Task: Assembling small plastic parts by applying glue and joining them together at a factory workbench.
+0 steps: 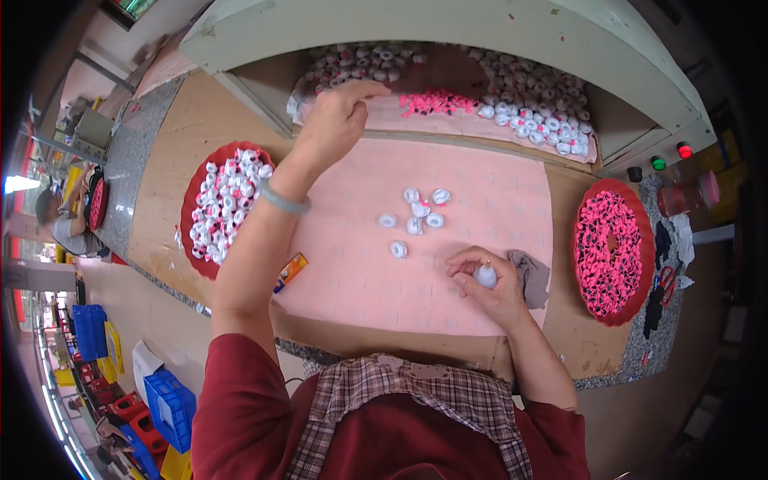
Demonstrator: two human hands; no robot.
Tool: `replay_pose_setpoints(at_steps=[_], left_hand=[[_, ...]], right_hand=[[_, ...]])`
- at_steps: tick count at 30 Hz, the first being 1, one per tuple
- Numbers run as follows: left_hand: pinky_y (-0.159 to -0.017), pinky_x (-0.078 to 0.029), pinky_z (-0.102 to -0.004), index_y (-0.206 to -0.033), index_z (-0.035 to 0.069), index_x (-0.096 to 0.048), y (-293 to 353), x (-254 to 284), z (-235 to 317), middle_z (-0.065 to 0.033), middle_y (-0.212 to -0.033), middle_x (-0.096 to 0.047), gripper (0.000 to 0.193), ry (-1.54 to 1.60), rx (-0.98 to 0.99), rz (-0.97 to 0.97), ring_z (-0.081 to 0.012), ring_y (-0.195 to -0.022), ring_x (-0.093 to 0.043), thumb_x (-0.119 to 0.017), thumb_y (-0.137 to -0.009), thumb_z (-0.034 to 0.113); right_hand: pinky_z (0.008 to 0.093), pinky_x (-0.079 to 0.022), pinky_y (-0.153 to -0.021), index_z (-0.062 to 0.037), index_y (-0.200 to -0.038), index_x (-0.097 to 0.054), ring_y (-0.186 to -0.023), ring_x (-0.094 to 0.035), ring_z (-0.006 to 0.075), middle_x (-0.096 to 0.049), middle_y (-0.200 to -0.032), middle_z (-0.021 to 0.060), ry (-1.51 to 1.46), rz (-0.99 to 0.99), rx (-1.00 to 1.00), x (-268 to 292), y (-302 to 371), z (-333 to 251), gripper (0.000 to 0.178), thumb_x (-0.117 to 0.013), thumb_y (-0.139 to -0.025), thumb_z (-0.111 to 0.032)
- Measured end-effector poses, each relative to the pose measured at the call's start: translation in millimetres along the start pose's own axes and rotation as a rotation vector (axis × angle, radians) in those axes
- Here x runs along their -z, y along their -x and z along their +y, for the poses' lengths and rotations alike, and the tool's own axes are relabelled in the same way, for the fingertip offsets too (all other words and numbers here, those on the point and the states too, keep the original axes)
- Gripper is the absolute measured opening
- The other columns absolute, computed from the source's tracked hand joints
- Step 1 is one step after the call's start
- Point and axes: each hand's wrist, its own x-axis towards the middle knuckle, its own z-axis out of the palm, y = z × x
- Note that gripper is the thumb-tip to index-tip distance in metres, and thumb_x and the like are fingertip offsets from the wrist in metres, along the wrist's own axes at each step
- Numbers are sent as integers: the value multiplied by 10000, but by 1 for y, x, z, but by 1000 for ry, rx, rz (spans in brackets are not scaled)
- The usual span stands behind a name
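Note:
My left hand [340, 120] reaches to the front of the open cabinet, its index finger stretched to the right and nothing visible in it. A small pile of pink and black pieces [438, 103] lies just beyond its fingertips. Over the right part of the pink cloth, my right hand [498, 294] has its fingers closed round a small white squeeze bottle [486, 276] with a pointed nozzle. Several round white pieces [414, 226] sit loosely grouped on the cloth between my hands, some with pink bits showing.
The cabinet [448, 28] holds many white pieces [536, 120]. A red tray [190, 210] of white-and-pink pieces stands left, another red tray [613, 318] of pink-and-black pieces right. A grey rag [530, 278], an orange packet [291, 272] and red-handled scissors [666, 286] lie about.

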Motion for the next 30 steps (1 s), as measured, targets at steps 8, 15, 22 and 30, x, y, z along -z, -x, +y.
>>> replay_pose_setpoints(at_steps=[8,15,22,30], left_hand=[[-756,-493,-307,-1053,20,-605,114,-11,53,-114,-1060,-608,364,133,231,-95,-236,-911,-585,-497,-734,-115],[-750,-485,-359,-1060,45,-584,129,-31,53,-116,-955,-603,388,95,73,-80,-295,-862,-568,-590,-688,-66],[-750,-498,-276,-1138,24,-554,138,-13,76,-86,-1039,-603,319,784,455,-35,-167,-848,-596,-572,-824,-21],[-768,-486,-244,-1161,20,-537,157,-6,107,-162,-1126,-577,269,1828,675,73,-157,-902,-592,-532,-898,76]], right_hand=[[193,-463,-597,-4,-999,-600,-834,-564,73,-600,-915,33,10,55,6,-3,-3,9,184,-585,-820,36],[190,-458,-591,-5,-1007,-598,-802,-549,67,-597,-898,38,4,90,27,-5,-3,10,205,-582,-810,52],[196,-400,-535,-25,-1163,-431,-700,-496,81,-557,-962,86,-111,73,92,-9,2,-3,347,-565,-847,-72],[204,-338,-497,-65,-1162,-370,-670,-487,108,-503,-1026,132,-193,131,186,-20,4,-24,343,-503,-881,-212]])
